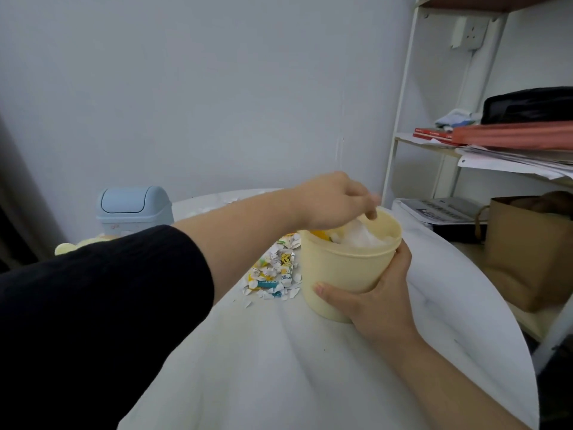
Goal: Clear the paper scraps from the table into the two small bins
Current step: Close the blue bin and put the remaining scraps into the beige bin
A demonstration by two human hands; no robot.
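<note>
From the head view, our right hand (376,301) clasps the yellow bin (347,268) on the tabletop (310,367), while our left hand (336,200) dips loosely curled fingers (370,212) into its scrap-filled mouth. The remaining paper scraps (274,271) lie just left of the bin, nearer the left hand. The blue bin (133,209), lid shut, stands well apart.

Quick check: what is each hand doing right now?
Left hand: fingers curled over the round cream plastic bin; any grip on scraps cannot be told.
Right hand: closed around that bin's side.
</note>
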